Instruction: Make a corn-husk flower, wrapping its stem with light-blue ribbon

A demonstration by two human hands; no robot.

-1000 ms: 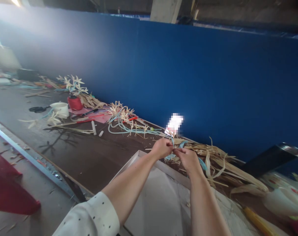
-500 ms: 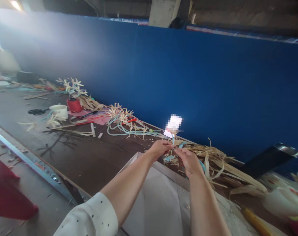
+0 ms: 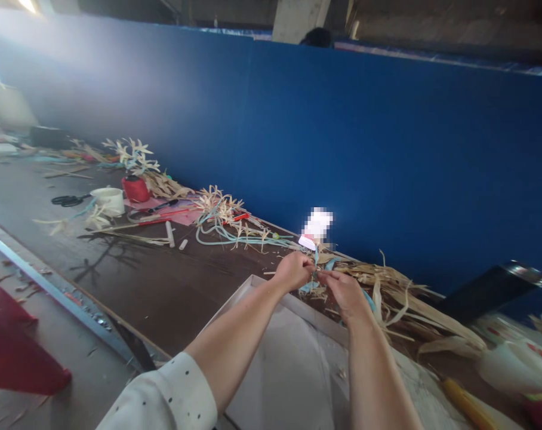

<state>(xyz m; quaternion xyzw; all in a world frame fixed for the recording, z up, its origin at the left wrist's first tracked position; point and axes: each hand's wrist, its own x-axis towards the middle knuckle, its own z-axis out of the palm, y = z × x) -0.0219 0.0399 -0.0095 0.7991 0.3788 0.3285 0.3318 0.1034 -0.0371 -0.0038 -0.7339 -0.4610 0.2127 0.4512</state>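
Note:
My left hand [image 3: 295, 270] is closed, its thumb and fingertips pinched on a narrow light-blue strip [image 3: 316, 257] that stands up between the hands. My right hand [image 3: 344, 290] is pinched too, its fingertips meeting the strip's lower end from the other side. What exactly lies between the fingertips is too small to make out. Just below the fingers, light-blue scraps [image 3: 308, 287] lie among pale shreds. Beyond the hands a bright, pixelated phone-like object [image 3: 307, 242] leans by the blue wall.
Dried husks [image 3: 403, 282] are heaped right of my hands, near a dark cylinder [image 3: 490, 292]. Husk flowers on pale-blue stems [image 3: 230, 240] lie to the left. Farther off are a red thread spool [image 3: 135, 189], a white cup [image 3: 111, 203] and black scissors [image 3: 68, 200]. A white box [image 3: 271, 364] sits below my forearms.
My left hand has turned slightly, its fingertips shifting down and closer to the right ones. My right hand stays almost where it was.

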